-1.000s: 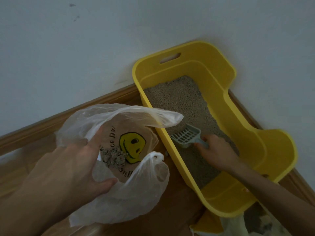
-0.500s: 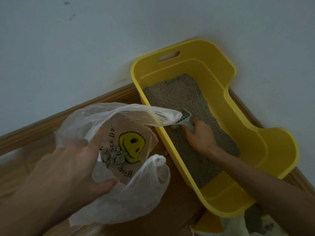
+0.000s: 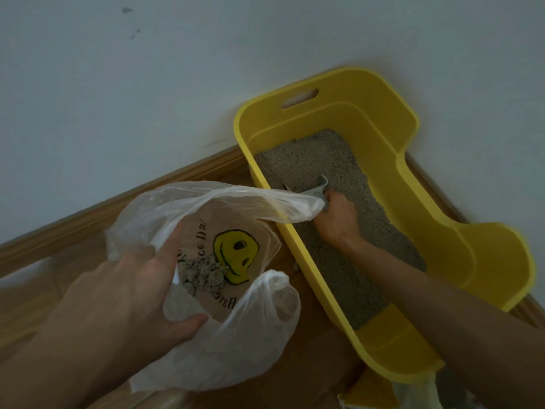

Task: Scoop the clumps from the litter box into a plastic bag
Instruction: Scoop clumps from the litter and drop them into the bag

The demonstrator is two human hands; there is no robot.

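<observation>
A yellow litter box [image 3: 436,231] stands in the corner, its floor covered with grey litter [image 3: 312,157]. My right hand [image 3: 336,219] is inside it and grips the handle of a pale grey scoop [image 3: 320,188], whose head digs into the litter near the left wall and is partly hidden by the bag's edge. My left hand [image 3: 126,293] holds the rim of a clear plastic bag [image 3: 236,349] with its mouth spread open, left of the box. A pile of grey clumps [image 3: 203,273] lies in the bag beside a yellow smiley print.
A white wall rises behind, with a wooden skirting board [image 3: 118,208] along its foot. The floor [image 3: 295,388] is wood. Another pale bag [image 3: 413,397] shows at the bottom edge under the box's near end.
My right hand has pushed the scoop farther up the box and tipped its head down into the litter by the left wall. The left hand and bag have stayed put.
</observation>
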